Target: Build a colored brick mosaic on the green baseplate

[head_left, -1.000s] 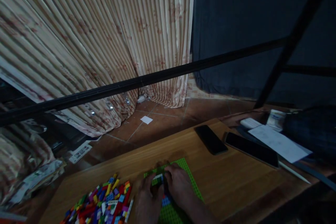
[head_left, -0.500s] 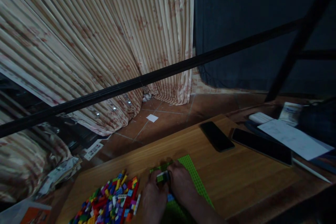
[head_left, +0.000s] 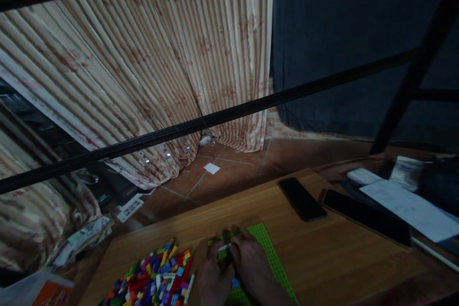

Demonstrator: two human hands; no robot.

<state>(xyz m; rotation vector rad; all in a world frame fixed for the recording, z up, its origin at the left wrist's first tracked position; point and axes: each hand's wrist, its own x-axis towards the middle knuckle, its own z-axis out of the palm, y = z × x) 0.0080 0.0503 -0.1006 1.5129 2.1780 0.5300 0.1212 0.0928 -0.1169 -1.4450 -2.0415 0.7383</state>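
My left hand (head_left: 214,270) and my right hand (head_left: 253,258) are together over a green studded baseplate (head_left: 274,253) near the bottom of the view. Between them is a small cluster of building bricks (head_left: 224,251), with light and green pieces showing. The fingers of both hands are curled around this cluster and partly hide it. In the dim light I cannot make out which single brick each hand grips. A blue brick (head_left: 235,283) sits on the baseplate below the fingers, beside my right hand.
To the left lies a heap of mixed coloured bricks (head_left: 154,277) on the wooden table (head_left: 344,258). Two dark phones (head_left: 303,199) lie at the right, by paper sheets (head_left: 412,208). A black bar (head_left: 229,114) crosses before striped curtains (head_left: 143,67). A plastic box (head_left: 21,291) stands lower left.
The view has tilted up slightly, so the table and hands sit lower in the picture. Both hands stay at the brick cluster, with their fingers slightly shifted and covering more of it.
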